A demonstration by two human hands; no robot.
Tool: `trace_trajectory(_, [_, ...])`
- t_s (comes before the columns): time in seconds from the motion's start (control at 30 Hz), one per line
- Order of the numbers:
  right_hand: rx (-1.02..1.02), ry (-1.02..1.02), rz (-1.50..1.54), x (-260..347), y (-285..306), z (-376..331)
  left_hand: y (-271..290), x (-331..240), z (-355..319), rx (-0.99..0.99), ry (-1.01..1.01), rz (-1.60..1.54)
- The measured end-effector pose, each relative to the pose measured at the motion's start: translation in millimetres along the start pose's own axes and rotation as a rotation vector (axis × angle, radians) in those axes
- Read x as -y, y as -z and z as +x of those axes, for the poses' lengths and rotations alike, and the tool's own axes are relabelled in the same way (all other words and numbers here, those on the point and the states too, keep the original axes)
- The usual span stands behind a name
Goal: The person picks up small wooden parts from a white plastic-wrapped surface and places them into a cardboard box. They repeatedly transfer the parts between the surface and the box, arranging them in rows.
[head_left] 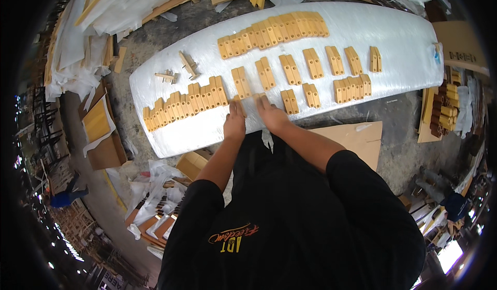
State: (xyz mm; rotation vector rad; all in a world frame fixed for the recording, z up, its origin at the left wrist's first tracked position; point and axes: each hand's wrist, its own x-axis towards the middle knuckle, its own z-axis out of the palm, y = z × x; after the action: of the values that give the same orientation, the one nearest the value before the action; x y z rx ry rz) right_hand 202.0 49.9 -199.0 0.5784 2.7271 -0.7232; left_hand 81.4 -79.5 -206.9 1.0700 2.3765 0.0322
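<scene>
Both my hands are at the near edge of a long table wrapped in clear plastic [181,140]. My left hand [235,123] has its fingers closed over a small light-wood block [237,98], whose end shows past the fingertips. Just to its right, my right hand [272,116] grips another wooden block [257,97], mostly hidden under the fingers. Directly beyond them lies a pair of drilled wooden blocks [240,82], set side by side. A second pair [265,73] sits beyond my right hand.
A stepped row of blocks [186,101] lies left, a longer one [274,31] at the back. More pairs [313,63] and a group [353,88] spread right. Two small wooden assemblies [189,64] [167,76] lie far left. Cardboard [357,140] lies on the floor.
</scene>
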Motion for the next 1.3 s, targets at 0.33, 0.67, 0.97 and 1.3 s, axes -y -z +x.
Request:
trace_trajectory(0.33, [-0.013, -0.024, 0.046, 3, 3, -15, -3, -6, -39, -0.005, 0.026, -0.116])
trace_trajectory(0.67, [-0.070, 0.057, 0.099, 116, 24, 65, 89, 159, -8, -0.141, 0.117, -0.132])
trace_trajectory(0.97, [-0.047, -0.144, -0.109, 189, -22, 139, 78, 215, 20, 0.010, -0.059, 0.010])
trace_trajectory(1.3, [-0.040, -0.120, -0.167, 197, -28, 134, 74, 225, 10, -0.008, -0.153, 0.074])
